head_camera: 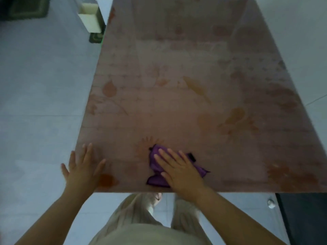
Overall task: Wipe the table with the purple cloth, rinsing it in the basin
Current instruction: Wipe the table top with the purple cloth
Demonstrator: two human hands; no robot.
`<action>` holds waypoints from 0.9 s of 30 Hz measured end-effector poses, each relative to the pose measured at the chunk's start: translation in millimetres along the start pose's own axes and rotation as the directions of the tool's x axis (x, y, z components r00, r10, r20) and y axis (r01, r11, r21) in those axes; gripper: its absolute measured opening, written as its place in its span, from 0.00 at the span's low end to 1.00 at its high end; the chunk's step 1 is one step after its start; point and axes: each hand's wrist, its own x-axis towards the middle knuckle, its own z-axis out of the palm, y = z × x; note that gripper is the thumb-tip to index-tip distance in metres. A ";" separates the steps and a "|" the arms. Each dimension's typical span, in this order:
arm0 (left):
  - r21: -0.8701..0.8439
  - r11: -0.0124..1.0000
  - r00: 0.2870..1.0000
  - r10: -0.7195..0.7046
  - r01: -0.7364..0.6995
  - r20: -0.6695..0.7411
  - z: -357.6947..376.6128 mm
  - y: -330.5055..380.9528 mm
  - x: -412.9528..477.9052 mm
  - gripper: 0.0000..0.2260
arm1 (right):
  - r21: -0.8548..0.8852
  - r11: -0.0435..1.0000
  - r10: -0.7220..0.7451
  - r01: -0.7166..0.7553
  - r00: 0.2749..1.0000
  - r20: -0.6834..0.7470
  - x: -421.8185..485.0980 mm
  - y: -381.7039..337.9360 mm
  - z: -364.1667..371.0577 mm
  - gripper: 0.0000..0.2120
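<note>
Right hand [178,168] flat on purple cloth [156,180] — left hand [83,167] on table [177,85].

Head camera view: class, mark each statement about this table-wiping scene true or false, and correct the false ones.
1. The right hand presses flat on the purple cloth. True.
2. The left hand grips the cloth. False: it lies open at the near left corner of the table, apart from the cloth.
3. The cloth lies close to the table's near edge. True.
4. A basin stands on the table. False: no basin shows on it.
</note>
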 end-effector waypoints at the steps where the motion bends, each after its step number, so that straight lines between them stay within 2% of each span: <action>1: -0.005 1.000 1.000 -0.026 0.026 0.012 4.1 -0.7 -7.9 0.29 | 0.001 0.998 0.067 -0.067 0.998 0.013 -14.2 31.1 -2.7 0.23; 4: 0.008 0.997 0.996 -0.077 0.077 0.054 14.3 -0.6 -24.9 0.30 | -0.008 0.946 0.325 -0.325 0.946 -0.001 -59.8 130.0 -16.5 0.24; 7: 0.047 0.996 0.994 -0.083 0.080 0.071 15.6 1.6 -28.6 0.34 | 0.088 0.757 0.649 -0.648 0.761 0.015 -80.1 195.0 -40.5 0.30; 9: 0.062 0.995 0.992 -0.086 0.080 0.091 14.6 3.1 -28.0 0.37 | 0.155 0.641 0.761 -0.752 0.649 -0.001 -59.0 202.2 -49.6 0.32; 10: 0.071 0.994 0.990 -0.094 0.087 0.103 13.7 3.9 -27.9 0.38 | 0.176 0.628 0.772 -0.758 0.636 -0.017 -39.5 196.4 -52.3 0.31; 11: 0.076 0.992 0.988 -0.105 0.097 0.113 12.9 5.1 -27.9 0.39 | 0.174 0.657 0.747 -0.733 0.664 -0.025 -16.3 186.2 -52.5 0.30; 12: 0.080 0.992 0.987 -0.111 0.102 0.119 12.5 6.3 -27.5 0.40 | 0.158 0.718 0.688 -0.678 0.725 -0.019 10.0 172.3 -50.5 0.28; 14: 0.082 0.991 0.986 -0.116 0.106 0.123 12.6 8.3 -27.3 0.41 | 0.138 0.853 0.504 -0.503 0.863 0.028 63.8 132.8 -46.2 0.28; 16: 0.071 0.991 0.983 -0.124 0.115 0.133 12.8 8.6 -26.6 0.41 | 0.144 0.939 0.299 -0.313 0.948 0.110 104.2 75.3 -42.7 0.28; 19: 0.077 0.990 0.981 -0.125 0.114 0.150 14.2 8.3 -24.6 0.43 | 0.149 0.988 0.002 -0.032 0.980 0.199 118.3 -9.1 -35.7 0.27; 21: 0.077 0.991 0.982 -0.120 0.109 0.147 16.9 7.6 -24.3 0.45 | 0.152 0.985 -0.110 0.079 0.973 0.205 102.6 -34.2 -29.6 0.26; 24: 0.016 0.994 0.989 -0.111 0.110 0.102 22.2 5.0 -25.7 0.46 | 0.133 0.983 -0.145 0.130 0.983 0.116 67.6 -11.9 -24.0 0.26; 27: -0.028 0.994 0.991 -0.104 0.106 0.085 24.9 2.4 -27.9 0.46 | 0.072 0.995 0.073 -0.076 0.996 0.044 27.8 58.6 -20.6 0.27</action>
